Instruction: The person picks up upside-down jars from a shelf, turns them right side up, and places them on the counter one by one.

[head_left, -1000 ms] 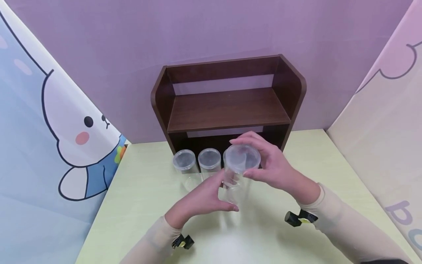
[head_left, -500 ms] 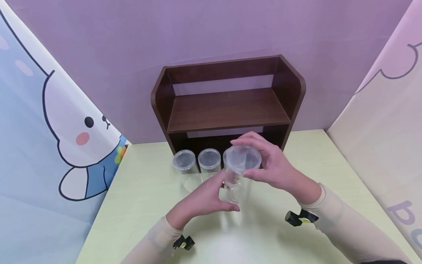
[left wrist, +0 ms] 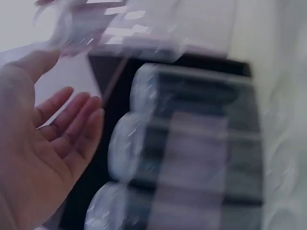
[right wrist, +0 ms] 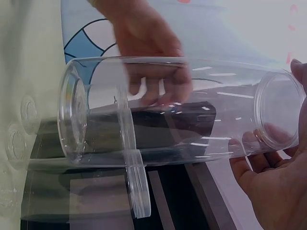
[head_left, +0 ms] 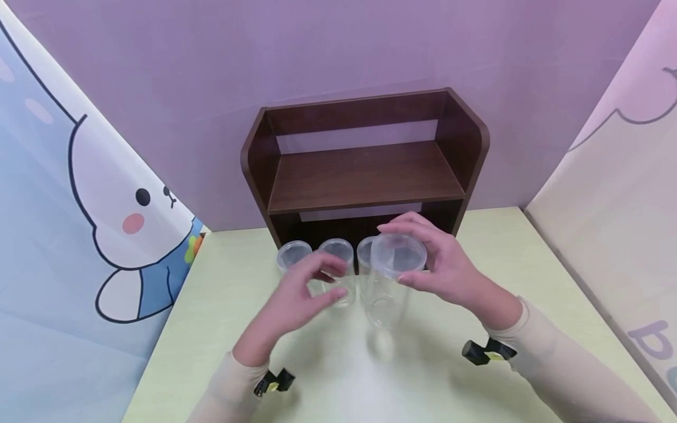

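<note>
My right hand (head_left: 441, 267) grips a tall clear plastic jar (head_left: 382, 294) around its lidded top. The jar is held above the table, and in the right wrist view its see-through body (right wrist: 216, 120) spans the picture. My left hand (head_left: 296, 294) is apart from that jar, fingers loosely bent and holding nothing. It hovers in front of two similar jars, a left one (head_left: 292, 251) and a middle one (head_left: 338, 249), partly covering both. A third standing jar (head_left: 365, 252) is partly behind the held one. The left wrist view is blurred.
A dark brown two-tier wooden shelf (head_left: 365, 176) stands against the purple backdrop, right behind the row of jars. The pale yellow-green table (head_left: 222, 329) lies beneath. Printed cloth panels rise at the left (head_left: 47, 235) and the right (head_left: 624, 223).
My left hand has let go of or left the side of the held jar and moved left. The right hand has shifted slightly right with the jar.
</note>
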Available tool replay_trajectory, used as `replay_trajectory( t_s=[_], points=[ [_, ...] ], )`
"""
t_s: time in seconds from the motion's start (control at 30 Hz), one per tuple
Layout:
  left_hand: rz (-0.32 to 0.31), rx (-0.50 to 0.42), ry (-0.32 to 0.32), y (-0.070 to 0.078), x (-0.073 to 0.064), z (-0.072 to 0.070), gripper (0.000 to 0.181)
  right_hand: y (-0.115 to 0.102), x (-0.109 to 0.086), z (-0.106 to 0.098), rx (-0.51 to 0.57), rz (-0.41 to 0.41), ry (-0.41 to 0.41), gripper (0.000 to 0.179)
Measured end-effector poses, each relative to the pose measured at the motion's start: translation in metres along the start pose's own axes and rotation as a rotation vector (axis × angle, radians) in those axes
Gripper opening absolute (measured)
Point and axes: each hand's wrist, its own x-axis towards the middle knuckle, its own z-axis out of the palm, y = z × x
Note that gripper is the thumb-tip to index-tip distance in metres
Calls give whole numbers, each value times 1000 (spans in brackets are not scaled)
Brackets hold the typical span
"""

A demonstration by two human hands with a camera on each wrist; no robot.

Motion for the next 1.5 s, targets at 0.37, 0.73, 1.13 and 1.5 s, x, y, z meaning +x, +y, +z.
replay_trajectory(
  t_s=[0.37, 0.73, 1.13, 1.5],
  points=[
    [-34, 32, 546, -12, 3, -72, 12, 2, -6, -3, -6, 19, 19, 68],
    [-100, 113, 784, -37, 31, -90, 48, 4, -12, -7, -10, 52, 13, 69],
    [-77, 87, 821, -30, 42, -86, 42, 6, -14, -11, -47, 51, 8, 70],
    [-52, 97, 879, -61, 44, -87, 38, 5, -15, -14, -78, 52, 8, 69]
  ],
)
